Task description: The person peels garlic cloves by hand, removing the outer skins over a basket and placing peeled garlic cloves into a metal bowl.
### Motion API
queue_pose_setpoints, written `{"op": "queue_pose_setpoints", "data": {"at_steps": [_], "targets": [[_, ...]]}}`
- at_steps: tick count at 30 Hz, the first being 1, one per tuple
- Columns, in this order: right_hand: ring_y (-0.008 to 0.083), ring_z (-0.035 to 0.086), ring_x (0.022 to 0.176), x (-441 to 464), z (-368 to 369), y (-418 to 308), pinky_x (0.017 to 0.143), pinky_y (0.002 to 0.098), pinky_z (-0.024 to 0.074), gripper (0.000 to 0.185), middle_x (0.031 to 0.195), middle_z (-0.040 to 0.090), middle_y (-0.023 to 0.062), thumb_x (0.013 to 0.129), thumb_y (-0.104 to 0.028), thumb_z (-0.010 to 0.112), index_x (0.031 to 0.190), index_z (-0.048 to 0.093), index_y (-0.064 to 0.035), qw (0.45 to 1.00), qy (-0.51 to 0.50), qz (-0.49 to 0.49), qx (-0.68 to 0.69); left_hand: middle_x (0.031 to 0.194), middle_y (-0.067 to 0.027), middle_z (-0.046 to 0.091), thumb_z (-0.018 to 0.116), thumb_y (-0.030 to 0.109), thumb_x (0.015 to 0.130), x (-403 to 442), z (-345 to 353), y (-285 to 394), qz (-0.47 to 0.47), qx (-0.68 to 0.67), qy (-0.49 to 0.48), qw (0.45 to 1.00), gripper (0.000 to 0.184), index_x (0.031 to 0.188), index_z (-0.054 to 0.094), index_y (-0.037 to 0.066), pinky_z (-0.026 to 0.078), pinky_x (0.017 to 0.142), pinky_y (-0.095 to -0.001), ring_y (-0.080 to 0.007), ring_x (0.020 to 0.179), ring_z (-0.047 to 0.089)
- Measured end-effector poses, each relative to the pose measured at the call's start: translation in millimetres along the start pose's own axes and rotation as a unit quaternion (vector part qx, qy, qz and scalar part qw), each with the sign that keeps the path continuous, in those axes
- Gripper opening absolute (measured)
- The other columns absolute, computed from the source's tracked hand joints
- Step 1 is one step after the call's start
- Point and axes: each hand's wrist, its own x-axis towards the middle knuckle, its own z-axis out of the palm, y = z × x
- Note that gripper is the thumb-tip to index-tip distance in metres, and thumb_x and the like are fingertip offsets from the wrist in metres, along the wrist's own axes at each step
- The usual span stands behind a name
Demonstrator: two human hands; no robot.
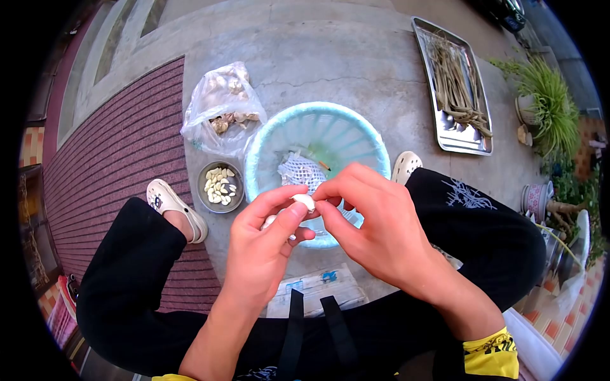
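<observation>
My left hand (257,251) is closed around white garlic cloves above the basket. One garlic clove (305,202) sticks out between its thumb and index finger, and other white pieces sit lower in the palm. My right hand (381,228) pinches at the tip of that clove, its fingertips meeting those of the left. Beneath both hands stands a light blue plastic basket (255,165), with a white foam net (301,170) and scraps inside. To its left, a small metal bowl (240,185) holds several peeled cloves (219,184).
A clear plastic bag (198,124) of garlic bulbs lies behind the bowl. At the upper right, a metal tray (467,143) carries dried stalks (454,79). Potted plants (546,101) line the right side. A striped maroon mat (133,146) covers the left floor.
</observation>
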Motion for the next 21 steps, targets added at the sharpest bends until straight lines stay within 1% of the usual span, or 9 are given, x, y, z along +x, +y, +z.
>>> {"op": "queue_pose_setpoints", "data": {"at_steps": [6, 8, 10, 13, 15, 17, 18, 20, 21], "targets": [[0.0274, 0.061, 0.072, -2, 2, -4, 0.06, 0.0352, 0.0481, 0.008, 0.079, 0.06, 0.012, 0.081, -0.005, 0.064, 0.088, 0.064, -0.0012, 0.998, 0.0, 0.045, 0.04, 0.099, -0.0092, 0.065, 0.061, 0.006, 0.09, 1, -1, -6, 0.113, 0.108, 0.008, 0.988, 0.023, 0.111, 0.061, -0.002, 0.051, 0.068, -0.0252, -0.0134, 0.082, 0.061], [0.0265, 0.062, 0.07, -1, 1, -9, 0.059, 0.0344, 0.0484, 0.007, 0.078, 0.061, 0.0118, 0.081, -0.004, 0.064, 0.087, 0.065, -0.0013, 0.992, -0.016, 0.11, 0.051, 0.097, -0.0091, 0.065, 0.061, 0.005, 0.09, -1, 1, -8, 0.135, 0.135, 0.014, 0.982, 0.022, 0.11, 0.061, -0.003, 0.051, 0.066, -0.0246, -0.0126, 0.079, 0.061], [0.0266, 0.062, 0.069, -3, 6, -7, 0.059, 0.0346, 0.0482, 0.006, 0.076, 0.06, 0.0115, 0.08, -0.004, 0.064, 0.086, 0.065, -0.0012, 0.992, -0.004, 0.108, 0.062, 0.096, -0.0083, 0.064, 0.061, 0.003, 0.09, -4, 6, -9, 0.184, 0.237, 0.049, 0.953, 0.021, 0.109, 0.061, -0.004, 0.051, 0.064, -0.0239, -0.0113, 0.076, 0.061], [0.0271, 0.061, 0.068, -5, 10, -3, 0.059, 0.0353, 0.0477, 0.005, 0.075, 0.06, 0.0113, 0.079, -0.004, 0.064, 0.083, 0.064, -0.0009, 0.995, 0.018, 0.084, 0.049, 0.094, -0.0078, 0.064, 0.06, 0.001, 0.089, -7, 10, -12, 0.21, 0.306, 0.051, 0.927, 0.02, 0.108, 0.062, -0.004, 0.051, 0.064, -0.0229, -0.01, 0.075, 0.06], [0.0276, 0.06, 0.068, -4, 10, 0, 0.058, 0.0358, 0.0473, 0.005, 0.075, 0.06, 0.0114, 0.078, -0.003, 0.064, 0.082, 0.063, -0.0007, 0.998, 0.027, 0.059, 0.027, 0.094, -0.0081, 0.064, 0.059, 0.001, 0.089, -8, 11, -10, 0.186, 0.261, 0.045, 0.946, 0.02, 0.108, 0.062, -0.004, 0.051, 0.064, -0.0229, -0.0101, 0.075, 0.06], [0.0166, 0.058, 0.06, -2, 9, 3, 0.054, 0.0277, 0.0455, 0.008, 0.074, 0.061, 0.0077, 0.077, -0.001, 0.065, 0.085, 0.063, -0.0012, 0.999, 0.043, 0.004, -0.024, 0.094, -0.0084, 0.063, 0.059, 0.001, 0.089, -6, 7, -8, 0.164, 0.216, 0.041, 0.962, 0.02, 0.108, 0.062, -0.003, 0.05, 0.063, -0.0229, -0.0103, 0.074, 0.06], [0.0166, 0.058, 0.06, 0, 7, 4, 0.054, 0.0277, 0.0455, 0.008, 0.074, 0.061, 0.0077, 0.077, -0.001, 0.065, 0.085, 0.063, -0.0012, 0.999, 0.044, 0.004, -0.024, 0.094, -0.0089, 0.063, 0.058, 0.002, 0.09, -3, 3, -8, 0.145, 0.188, 0.031, 0.971, 0.02, 0.108, 0.062, -0.003, 0.05, 0.062, -0.0228, -0.0105, 0.073, 0.06], [0.03, 0.059, 0.066, 2, 4, 4, 0.058, 0.0378, 0.0464, 0.005, 0.075, 0.059, 0.0123, 0.079, -0.006, 0.064, 0.079, 0.062, -0.0007, 0.995, 0.088, 0.02, -0.049, 0.094, -0.0095, 0.063, 0.058, 0.003, 0.09, -2, 1, -8, 0.125, 0.16, 0.021, 0.979, 0.02, 0.108, 0.061, -0.003, 0.049, 0.061, -0.0227, -0.0108, 0.073, 0.059], [0.03, 0.059, 0.066, 2, 2, 3, 0.058, 0.0378, 0.0464, 0.005, 0.075, 0.059, 0.0123, 0.079, -0.006, 0.064, 0.079, 0.062, -0.0007, 0.995, 0.088, 0.02, -0.049, 0.093, -0.0099, 0.063, 0.058, 0.004, 0.091, -2, 3, -6, 0.107, 0.142, 0.034, 0.984, 0.02, 0.108, 0.061, -0.004, 0.049, 0.06, -0.0227, -0.0109, 0.072, 0.059]]}}
